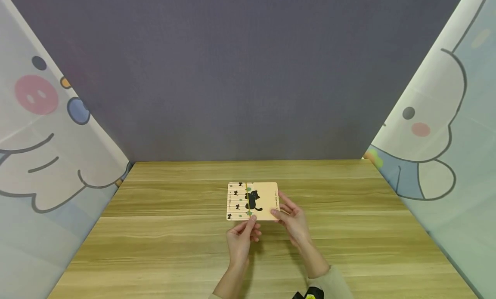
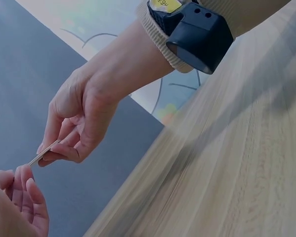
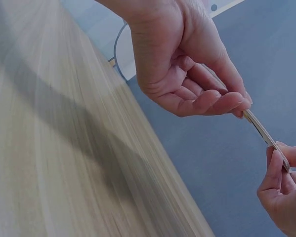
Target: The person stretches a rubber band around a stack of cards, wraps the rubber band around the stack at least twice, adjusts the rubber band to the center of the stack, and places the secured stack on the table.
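A thin cream notebook (image 1: pixel 267 195) is held above the table in front of me, its printed cover facing up. It shows a large black cat, rows of small cats on its left part, and a yellow band running across it. My left hand (image 1: pixel 239 242) pinches the near edge, thumb on top and fingers beneath. At the right end, my right hand (image 1: pixel 296 225) grips the near corner, with the thumb on the cover. Both wrist views show the notebook (image 3: pixel 261 129) edge-on between the two hands, its cover hidden there.
The wood-grain table (image 1: pixel 162 234) stretches beneath both hands. A dark grey panel (image 1: pixel 248 75) rises at its back edge. Cartoon-printed sheets flank it on the left (image 1: pixel 35 161) and right (image 1: pixel 434 118). A black wrist camera (image 2: pixel 202 39) sits at the right cuff.
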The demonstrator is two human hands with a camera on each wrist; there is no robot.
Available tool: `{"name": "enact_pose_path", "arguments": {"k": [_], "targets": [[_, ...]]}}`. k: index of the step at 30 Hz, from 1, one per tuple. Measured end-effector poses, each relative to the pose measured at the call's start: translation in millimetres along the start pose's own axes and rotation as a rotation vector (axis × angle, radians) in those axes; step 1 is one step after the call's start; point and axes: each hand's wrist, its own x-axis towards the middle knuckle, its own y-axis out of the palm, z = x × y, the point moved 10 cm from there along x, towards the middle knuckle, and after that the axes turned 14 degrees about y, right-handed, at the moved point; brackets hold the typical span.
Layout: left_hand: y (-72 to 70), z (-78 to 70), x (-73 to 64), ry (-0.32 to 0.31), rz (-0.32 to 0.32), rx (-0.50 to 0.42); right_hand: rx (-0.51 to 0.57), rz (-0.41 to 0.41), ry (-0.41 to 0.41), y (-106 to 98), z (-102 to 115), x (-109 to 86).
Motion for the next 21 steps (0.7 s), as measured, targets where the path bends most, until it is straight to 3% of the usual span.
{"name": "enact_pose_path", "arguments": {"k": [4, 5, 6, 9, 11, 12, 13, 21], "targets": [[1.8, -5.4, -1.3, 0.004, 0.033, 0.005, -0.009, -0.006, 0.008, 0, -1, 0.6], [5.7, -16.9, -2.3, 0.036, 0.056, -0.016, -0.008, -0.007, 0.011, 0, -2, 0.6], [4.9, -17.5, -1.9, 0.043, 0.061, -0.014, -0.009, -0.009, 0.013, -1, -2, 0.6], [-0.7, -17.0, 0.3, 0.042, 0.032, -0.014, 0.006, -0.014, 0.012, -3, -2, 0.7], [-6.3, -15.4, 2.2, 0.040, 0.000, -0.012, 0.022, -0.018, 0.007, -5, -1, 0.5], [-12.5, -3.6, 3.7, 0.005, -0.029, 0.010, 0.027, -0.017, 0.004, -5, -1, 0.4], [-14.1, -2.2, 3.8, -0.004, -0.037, 0.011, 0.029, -0.016, 0.003, -5, -1, 0.6], [-12.7, 4.4, 1.6, -0.007, -0.011, 0.015, 0.027, -0.021, 0.013, -4, -6, 0.2]]}}
